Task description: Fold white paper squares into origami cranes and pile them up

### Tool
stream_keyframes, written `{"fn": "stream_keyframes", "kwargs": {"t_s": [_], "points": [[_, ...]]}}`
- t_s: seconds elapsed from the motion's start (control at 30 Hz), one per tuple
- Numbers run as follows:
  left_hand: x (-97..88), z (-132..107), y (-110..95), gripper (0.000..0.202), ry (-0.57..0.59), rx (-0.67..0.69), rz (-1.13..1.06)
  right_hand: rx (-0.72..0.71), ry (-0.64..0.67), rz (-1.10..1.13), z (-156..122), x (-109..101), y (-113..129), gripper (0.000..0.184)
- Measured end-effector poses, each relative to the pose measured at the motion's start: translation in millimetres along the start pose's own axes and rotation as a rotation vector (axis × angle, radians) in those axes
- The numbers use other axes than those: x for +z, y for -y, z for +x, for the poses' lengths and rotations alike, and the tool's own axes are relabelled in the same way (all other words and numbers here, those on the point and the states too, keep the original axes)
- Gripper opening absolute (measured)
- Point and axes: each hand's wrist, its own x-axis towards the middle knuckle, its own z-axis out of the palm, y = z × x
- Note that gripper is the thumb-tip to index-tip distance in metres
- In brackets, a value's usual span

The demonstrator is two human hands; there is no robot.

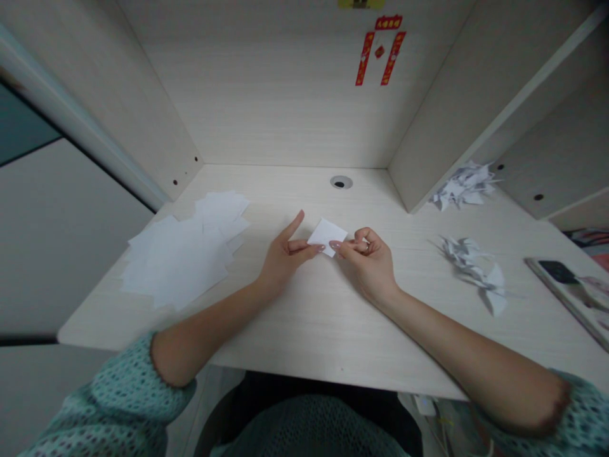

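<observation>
A small white folded paper [326, 234] is held just above the desk, in front of me. My left hand [284, 254] pinches its lower left edge between thumb and fingers, with the index finger pointing up and away. On the other side, my right hand [368, 257] grips its lower right edge with thumb and bent fingers; a ring shows on one finger. The paper looks like a diamond from here. Which folds it has on its underside, I cannot tell.
Flat white paper sheets [185, 254] lie spread at the left. Folded paper pieces [476, 270] sit at the right, with another pile [466, 185] behind, beside the upright divider [457, 108]. A phone [571, 285] lies at the far right. A cable hole [341, 183] is at the back.
</observation>
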Motion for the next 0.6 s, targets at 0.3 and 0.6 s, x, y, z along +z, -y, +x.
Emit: {"fn": "stream_keyframes", "kwargs": {"t_s": [0.3, 0.6], "points": [[1.0, 1.7, 3.2, 0.047, -0.029, 0.041, 0.022, -0.037, 0.045, -0.042, -5.8, 4.5, 0.3, 0.043], [1.2, 1.0, -2.9, 0.053, -0.021, -0.01, 0.041, -0.013, 0.047, -0.036, -2.3, 0.8, -0.3, 0.047]]}}
